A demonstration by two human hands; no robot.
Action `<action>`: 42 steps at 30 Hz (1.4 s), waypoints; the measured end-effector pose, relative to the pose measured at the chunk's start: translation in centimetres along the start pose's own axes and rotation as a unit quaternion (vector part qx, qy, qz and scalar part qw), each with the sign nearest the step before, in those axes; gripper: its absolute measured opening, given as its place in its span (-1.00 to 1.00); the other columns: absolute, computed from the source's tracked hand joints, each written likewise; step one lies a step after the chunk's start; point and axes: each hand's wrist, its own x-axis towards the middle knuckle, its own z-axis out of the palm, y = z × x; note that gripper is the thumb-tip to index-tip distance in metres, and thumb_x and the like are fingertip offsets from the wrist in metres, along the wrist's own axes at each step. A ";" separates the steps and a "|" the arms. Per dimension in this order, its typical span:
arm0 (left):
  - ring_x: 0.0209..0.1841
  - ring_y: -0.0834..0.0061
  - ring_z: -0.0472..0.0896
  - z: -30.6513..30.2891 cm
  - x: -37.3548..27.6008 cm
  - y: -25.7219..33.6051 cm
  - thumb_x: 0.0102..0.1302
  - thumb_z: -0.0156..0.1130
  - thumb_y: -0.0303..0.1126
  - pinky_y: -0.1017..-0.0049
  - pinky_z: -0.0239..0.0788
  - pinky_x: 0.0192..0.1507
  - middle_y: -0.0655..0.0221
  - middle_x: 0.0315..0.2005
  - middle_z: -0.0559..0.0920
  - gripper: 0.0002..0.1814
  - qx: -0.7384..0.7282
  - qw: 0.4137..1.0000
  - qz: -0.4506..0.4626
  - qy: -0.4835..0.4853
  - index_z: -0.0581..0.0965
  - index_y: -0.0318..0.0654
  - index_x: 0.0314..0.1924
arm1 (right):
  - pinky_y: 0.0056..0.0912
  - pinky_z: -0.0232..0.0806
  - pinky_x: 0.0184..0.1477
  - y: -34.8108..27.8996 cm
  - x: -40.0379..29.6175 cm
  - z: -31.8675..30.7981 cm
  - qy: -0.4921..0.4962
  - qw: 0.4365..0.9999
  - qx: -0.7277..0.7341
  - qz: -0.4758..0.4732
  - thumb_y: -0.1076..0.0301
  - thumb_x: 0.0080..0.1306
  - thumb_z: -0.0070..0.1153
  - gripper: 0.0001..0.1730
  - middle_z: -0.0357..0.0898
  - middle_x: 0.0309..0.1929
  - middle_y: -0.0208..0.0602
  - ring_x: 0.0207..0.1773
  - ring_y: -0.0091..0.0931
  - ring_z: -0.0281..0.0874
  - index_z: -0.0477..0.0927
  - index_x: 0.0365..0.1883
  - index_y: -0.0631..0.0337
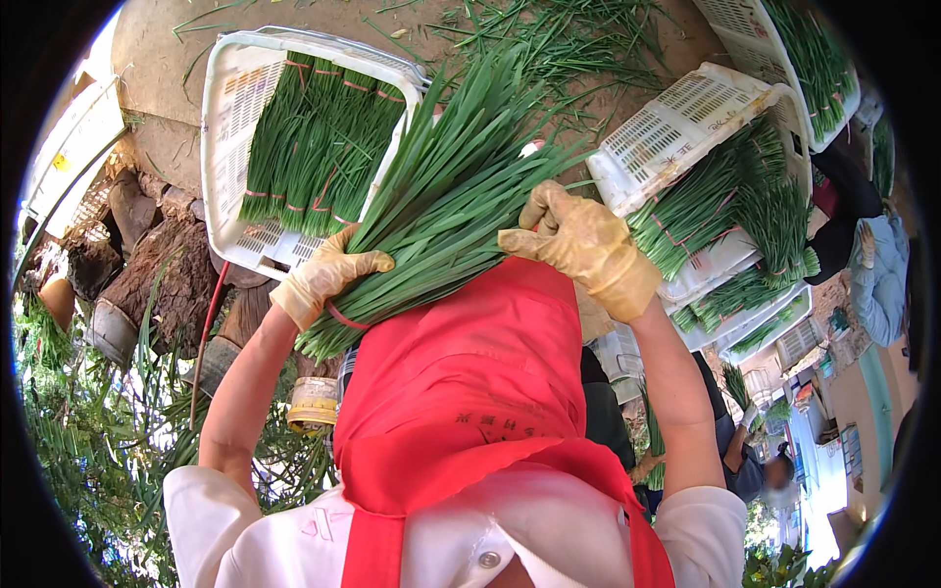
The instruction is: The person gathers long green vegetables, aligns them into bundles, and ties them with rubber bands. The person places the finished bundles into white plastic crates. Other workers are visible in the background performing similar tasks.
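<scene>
A large bunch of garlic chives (448,213) lies slanted across my lap, over the red apron (470,353), its leaf tips fanned towards the upper right. My left hand (331,272), in a yellowish glove, grips the bunch near its stem end, thumb on top and fingers mostly hidden beneath. A pink band (345,316) circles the stems just below that hand. At the right edge of the leaves is my right hand (581,242), gloved alike. Its fingers are curled, with the thumb apart from them; nothing shows between them.
A white plastic crate (234,140) of banded chive bundles (316,147) stands ahead on the left. More crates (684,110) with chives are on the right. Loose leaves (573,44) litter the ground ahead. Left are logs (158,279) and a bucket (312,404). Other people (878,279) are far right.
</scene>
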 end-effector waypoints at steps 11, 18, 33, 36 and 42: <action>-0.18 0.46 0.66 0.0 -0.5 -0.9 0.15 0.45 -0.47 0.41 0.58 -0.09 0.29 -0.16 0.67 -0.47 -0.062 0.997 0.034 -0.025 0.47 -0.29 0.12 | -0.38 0.33 -0.43 8.0 2.9 -3.8 0.260 0.957 -0.124 0.018 0.25 0.45 -0.01 -0.78 0.50 -0.46 -0.36 -0.40 -0.58 0.51 0.49 -0.33 0.20; -0.05 0.28 0.68 -0.2 -0.5 -0.8 0.22 0.36 -0.46 0.29 0.57 0.02 0.14 -0.01 0.64 -0.44 -0.111 0.990 0.025 -0.086 0.42 -0.36 0.22 | -0.48 0.44 -0.10 -1.0 -0.4 -2.1 0.331 0.916 0.088 -0.209 0.42 0.39 0.13 -0.76 0.61 -0.23 -0.33 -0.27 -0.51 0.53 0.54 0.00 0.26; -0.11 0.39 0.69 -0.3 -0.5 -1.3 0.35 0.27 -0.35 0.42 0.58 -0.05 0.22 -0.06 0.67 -0.60 -0.144 0.987 0.052 -0.047 0.50 -0.34 0.14 | -0.21 0.41 -0.17 2.0 -2.7 6.0 0.176 0.925 -0.105 -0.319 0.44 0.18 0.21 -0.49 0.60 -0.26 -0.39 -0.19 -0.31 0.55 0.52 0.14 0.05; -0.12 0.40 0.69 -0.4 -0.4 -1.6 0.35 0.28 -0.35 0.43 0.59 -0.07 0.24 -0.08 0.68 -0.62 -0.133 0.988 0.062 -0.044 0.52 -0.32 0.12 | -0.26 0.42 -0.16 2.5 -2.7 4.6 0.175 0.935 -0.070 -0.301 0.40 0.38 0.07 -0.69 0.67 -0.13 -0.22 -0.32 -0.23 0.56 0.52 0.08 0.16; -0.15 0.45 0.68 -0.5 -0.2 -1.9 0.36 0.27 -0.38 0.45 0.59 -0.09 0.29 -0.12 0.68 -0.67 -0.113 0.990 0.064 -0.048 0.54 -0.32 0.07 | -0.20 0.43 -0.21 1.9 -0.8 0.8 0.269 0.909 -0.199 -0.249 0.24 0.36 0.15 -0.76 0.62 -0.30 -0.24 -0.28 -0.25 0.55 0.56 -0.13 0.21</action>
